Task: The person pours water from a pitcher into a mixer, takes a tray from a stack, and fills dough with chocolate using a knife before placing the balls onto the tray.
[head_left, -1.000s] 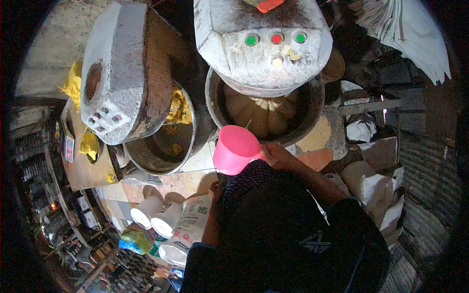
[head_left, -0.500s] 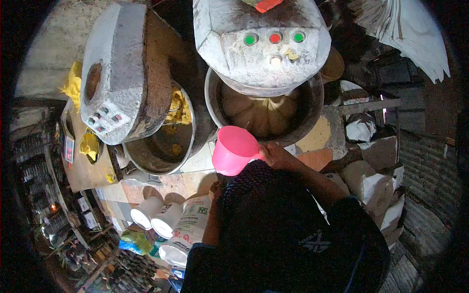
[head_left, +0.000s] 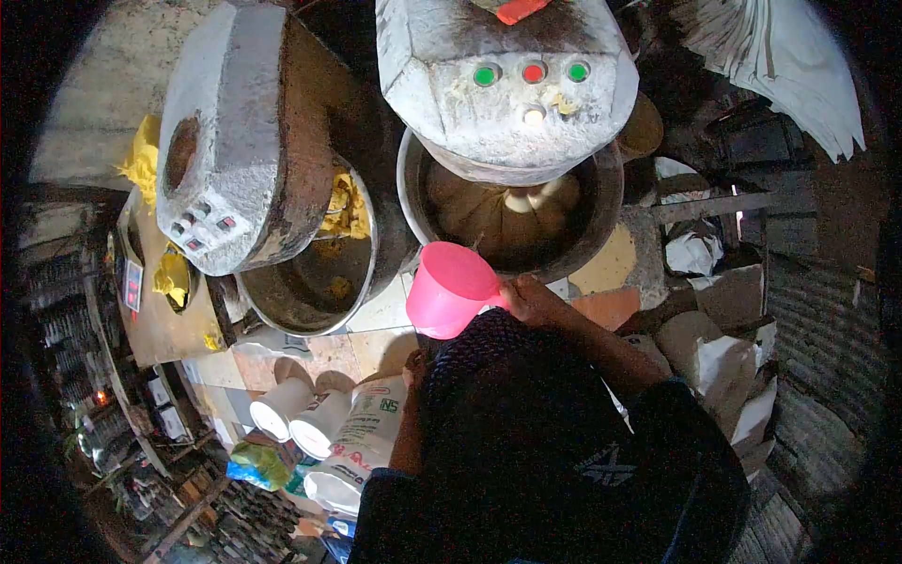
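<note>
My right hand (head_left: 532, 303) is closed around the handle of a pink plastic jug (head_left: 449, 291). The jug hangs at the near left rim of a large mixer bowl (head_left: 609, 221). Inside that bowl lies pale, folded dough (head_left: 498, 216), partly in shadow. My left hand (head_left: 414, 368) hangs low beside my clothing, above a printed white sack (head_left: 371, 428). Its fingers are too small and shaded to read. I cannot make out whether it touches anything.
A white mixer head (head_left: 507, 103) with green and red buttons overhangs the dough bowl. Left of it stands a second mixer (head_left: 225, 141), its bowl (head_left: 310, 329) holding yellow dough (head_left: 349, 211). Two white buckets (head_left: 282, 409) stand on the tiles. Paper sacks (head_left: 719, 367) are at right.
The folds of the dough in the large bowl sit differently. The view has shifted slightly. Both hands and the pink jug stay almost where they were.
</note>
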Available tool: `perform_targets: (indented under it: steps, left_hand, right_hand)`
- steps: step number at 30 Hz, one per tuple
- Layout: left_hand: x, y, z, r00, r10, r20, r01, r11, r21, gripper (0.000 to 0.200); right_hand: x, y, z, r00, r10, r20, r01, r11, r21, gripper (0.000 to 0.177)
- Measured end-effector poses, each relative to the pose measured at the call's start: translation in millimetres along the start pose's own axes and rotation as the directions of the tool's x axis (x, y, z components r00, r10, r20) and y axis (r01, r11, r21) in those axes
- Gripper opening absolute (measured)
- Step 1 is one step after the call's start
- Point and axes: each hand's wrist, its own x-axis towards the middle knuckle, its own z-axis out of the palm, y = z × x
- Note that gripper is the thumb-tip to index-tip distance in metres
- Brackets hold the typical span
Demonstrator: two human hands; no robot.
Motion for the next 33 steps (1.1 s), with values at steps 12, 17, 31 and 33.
perform_targets:
  steps: [12,17,31,33]
  left_hand:
    - [-3.7,3.9,-2.8,0.999,0.046,-0.019,-0.046,0.999,-0.008,0.041]
    - [-1.9,5.7,-2.5,1.0,-0.025,-0.001,0.025,0.999,0.042,0.04]
    - [-22.5,31.9,-25.4,0.988,0.14,-0.061,-0.142,0.989,-0.037,0.041]
    - [-13.9,9.1,-19.0,0.984,0.174,-0.048,-0.179,0.975,-0.128,0.043]
  right_hand:
    - [0.1,-31.1,-10.5,0.995,-0.02,-0.098,0.05,0.945,0.322,0.041]
    - [-1.8,-18.5,-6.4,0.999,-0.028,-0.031,0.031,0.992,0.118,0.043]
    - [6.3,-18.0,-5.5,1.0,-0.005,-0.03,0.014,0.954,0.3,0.038]
    - [6.6,-21.3,-7.7,0.999,0.036,-0.022,-0.028,0.962,0.271,0.038]
